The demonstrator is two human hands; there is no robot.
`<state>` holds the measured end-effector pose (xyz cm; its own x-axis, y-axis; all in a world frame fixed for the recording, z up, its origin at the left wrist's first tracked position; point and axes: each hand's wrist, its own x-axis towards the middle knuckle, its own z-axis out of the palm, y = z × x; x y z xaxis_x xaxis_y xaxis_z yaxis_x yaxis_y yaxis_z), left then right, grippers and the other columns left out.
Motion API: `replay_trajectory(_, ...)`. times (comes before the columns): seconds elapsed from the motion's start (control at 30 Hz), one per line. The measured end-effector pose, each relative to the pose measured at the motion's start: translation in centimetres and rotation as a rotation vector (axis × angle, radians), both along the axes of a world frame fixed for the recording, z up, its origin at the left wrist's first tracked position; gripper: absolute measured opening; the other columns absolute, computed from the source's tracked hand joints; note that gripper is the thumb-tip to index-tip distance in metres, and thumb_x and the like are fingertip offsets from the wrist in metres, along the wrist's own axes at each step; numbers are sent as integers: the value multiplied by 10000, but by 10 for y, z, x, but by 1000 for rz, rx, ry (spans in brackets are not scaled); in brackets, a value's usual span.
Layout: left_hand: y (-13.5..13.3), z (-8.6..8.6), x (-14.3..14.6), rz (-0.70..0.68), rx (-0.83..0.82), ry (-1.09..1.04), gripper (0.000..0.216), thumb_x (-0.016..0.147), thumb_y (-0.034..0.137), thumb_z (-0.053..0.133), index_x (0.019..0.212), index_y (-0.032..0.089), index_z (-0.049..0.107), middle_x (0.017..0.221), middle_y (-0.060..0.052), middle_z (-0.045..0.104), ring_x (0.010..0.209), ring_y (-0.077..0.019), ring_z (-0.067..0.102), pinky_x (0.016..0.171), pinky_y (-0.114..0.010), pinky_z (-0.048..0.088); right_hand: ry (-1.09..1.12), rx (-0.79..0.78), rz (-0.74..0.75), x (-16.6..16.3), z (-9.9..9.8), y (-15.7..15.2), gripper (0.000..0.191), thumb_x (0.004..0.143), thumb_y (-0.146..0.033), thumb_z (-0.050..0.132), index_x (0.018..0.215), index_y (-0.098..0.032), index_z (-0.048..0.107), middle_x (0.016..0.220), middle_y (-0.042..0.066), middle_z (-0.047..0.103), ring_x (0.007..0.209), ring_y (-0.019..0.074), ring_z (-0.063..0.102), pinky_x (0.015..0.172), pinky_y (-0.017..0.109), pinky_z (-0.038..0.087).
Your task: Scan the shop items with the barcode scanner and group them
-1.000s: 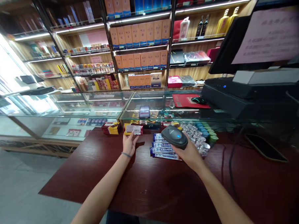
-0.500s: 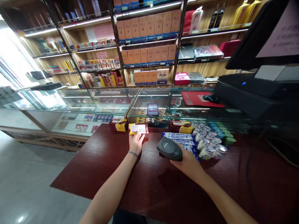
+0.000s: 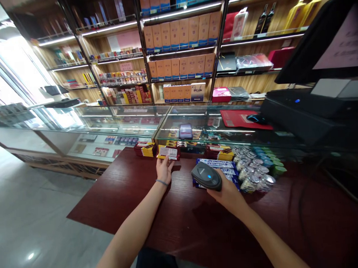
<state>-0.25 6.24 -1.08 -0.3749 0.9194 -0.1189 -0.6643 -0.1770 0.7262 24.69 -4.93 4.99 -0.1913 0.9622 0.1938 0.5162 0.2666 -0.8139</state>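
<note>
My left hand (image 3: 165, 170) is closed on a chocolate bar (image 3: 168, 152) in a yellow and dark-red wrapper, its white barcode label turned up toward me. My right hand (image 3: 227, 190) grips a black barcode scanner (image 3: 207, 175), whose head points left toward the bar and shows a lit blue light. Left of the bar lies a stack of similar bars (image 3: 145, 149); a second stack (image 3: 219, 152) is to its right. Blue-and-white wrapped packs (image 3: 216, 163) lie under and behind the scanner. Beside them stand several small silver-topped jars or cans (image 3: 249, 182).
Green-topped containers (image 3: 278, 169) stand beyond the silver-topped ones. A glass display counter (image 3: 131, 126) runs behind the dark red tabletop (image 3: 125, 191). At right are a monitor (image 3: 335, 44), a black machine (image 3: 299, 117) and a mouse (image 3: 254, 118) on a red mat (image 3: 237, 121).
The scanner's blue light is now lit, and the green glow on the bar's label is gone. The bar has tipped back slightly in my left hand. My whole view has shifted a little.
</note>
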Motion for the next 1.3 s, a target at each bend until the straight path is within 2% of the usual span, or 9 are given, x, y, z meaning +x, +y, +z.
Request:
replay_trajectory(0.1, 3, 5, -4, 66, -8, 105, 371, 691, 318, 844, 988, 193, 662, 932, -22, 698, 781, -120, 663, 737, -269, 549, 53, 6, -30, -3, 2, -2, 433, 749, -307, 620, 1167, -258, 522, 894, 19, 734, 811, 253, 706, 669, 311, 486)
replay_trajectory(0.23, 12, 11, -21, 245, 25, 217, 400, 660, 396, 847, 925, 160, 662, 814, 0, 659, 711, -119, 636, 681, -253, 522, 108, -22, -20, -5, 4, -4, 391, 759, -317, 624, 1134, -249, 534, 853, 14, 718, 773, 233, 694, 596, 282, 469)
replay_trajectory(0.4, 19, 22, -60, 481, 102, 528, 315, 754, 345, 764, 1003, 163, 701, 914, -38, 709, 847, -164, 666, 817, -299, 528, 121, -5, 10, -7, 6, -6, 384, 796, -356, 619, 1151, -236, 535, 865, 15, 702, 737, 210, 673, 592, 283, 473)
replay_trajectory(0.53, 12, 35, -102, 556, 174, 990, 220, 870, 314, 648, 1035, 198, 735, 1006, -67, 724, 977, -213, 666, 933, -363, 517, 131, -10, 23, -9, 9, -9, 424, 792, -353, 620, 1190, -235, 530, 844, 10, 704, 752, 218, 675, 594, 288, 477)
replay_trajectory(0.7, 8, 47, -146, 481, 246, 1584, 271, 895, 163, 546, 1034, 241, 764, 1013, -65, 721, 992, -222, 647, 941, -375, 506, 124, -14, 40, -11, 12, -11, 454, 798, -360, 619, 1223, -225, 533, 849, 20, 713, 755, 224, 682, 591, 292, 477)
replay_trajectory(0.87, 16, 45, -166, 336, 199, 1891, 310, 871, 139, 565, 1055, 272, 777, 1020, -75, 721, 989, -245, 629, 945, -386, 481, 132, -30, 13, -10, 7, -9, 458, 778, -365, 627, 1210, -240, 538, 829, 6, 713, 726, 229, 683, 574, 290, 481)
replay_trajectory(1.0, 24, 44, -173, 241, 234, 1963, 290, 913, 194, 549, 1068, 291, 774, 1034, -77, 722, 998, -249, 635, 949, -382, 474, 140, -29, 13, -8, 2, -6, 451, 795, -368, 631, 1216, -235, 537, 852, 22, 710, 758, 239, 686, 590, 300, 493)
replay_trajectory(1.17, 33, 46, -180, 116, 284, 1919, 266, 930, 269, 571, 1107, 323, 762, 1092, -70, 712, 1043, -227, 644, 956, -339, 491, 150, -31, -9, -4, -3, -3, 464, 777, -360, 639, 1212, -229, 543, 848, 24, 711, 776, 253, 695, 592, 308, 500)
replay_trajectory(1.3, 42, 46, -183, 82, 274, 1871, 256, 900, 284, 624, 1109, 338, 761, 1105, -63, 706, 1039, -224, 647, 974, -333, 503, 126, -20, -17, -2, -4, -2, 455, 793, -371, 626, 1215, -232, 530, 860, 27, 713, 839, 271, 708, 617, 317, 506)
